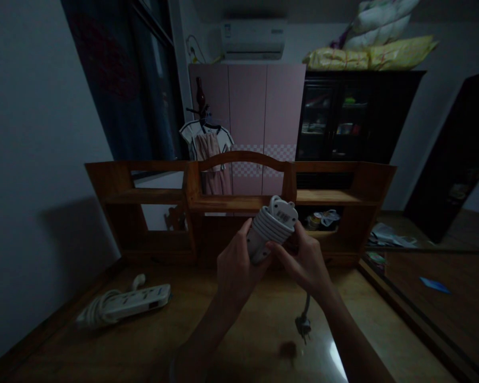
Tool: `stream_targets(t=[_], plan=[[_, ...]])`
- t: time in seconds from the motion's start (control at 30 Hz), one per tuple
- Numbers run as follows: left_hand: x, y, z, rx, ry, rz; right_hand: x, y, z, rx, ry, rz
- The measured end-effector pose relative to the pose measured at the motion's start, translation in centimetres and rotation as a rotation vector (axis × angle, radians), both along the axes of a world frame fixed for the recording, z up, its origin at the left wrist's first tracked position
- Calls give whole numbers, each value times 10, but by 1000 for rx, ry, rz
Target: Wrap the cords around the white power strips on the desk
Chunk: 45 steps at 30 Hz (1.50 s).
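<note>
Centrally the left hand (234, 268) clasps the low end of the strip (284, 215), long axis rising rightward, while the right hand (305, 261) pinches its wound cord (265, 229), plug (303, 325) dangling below

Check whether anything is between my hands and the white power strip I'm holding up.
Nothing visible. The left hand and right hand both grip the power strip directly, over the cord coiled around it. Its plug dangles free below the right hand, above the desk.
</note>
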State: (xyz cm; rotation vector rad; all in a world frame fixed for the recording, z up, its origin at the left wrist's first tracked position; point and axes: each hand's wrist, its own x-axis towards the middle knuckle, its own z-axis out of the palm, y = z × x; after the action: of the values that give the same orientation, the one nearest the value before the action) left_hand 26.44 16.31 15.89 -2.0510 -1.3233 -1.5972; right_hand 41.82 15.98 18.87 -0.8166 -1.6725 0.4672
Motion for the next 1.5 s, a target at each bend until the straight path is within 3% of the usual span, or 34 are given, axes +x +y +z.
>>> stream_targets(t=[0.63, 1.5], plan=[[-1, 10, -5, -9, 99, 29, -6, 4, -3, -86, 77, 20], [0, 13, -7, -37, 43, -3, -6, 6, -5, -110, 46, -50]])
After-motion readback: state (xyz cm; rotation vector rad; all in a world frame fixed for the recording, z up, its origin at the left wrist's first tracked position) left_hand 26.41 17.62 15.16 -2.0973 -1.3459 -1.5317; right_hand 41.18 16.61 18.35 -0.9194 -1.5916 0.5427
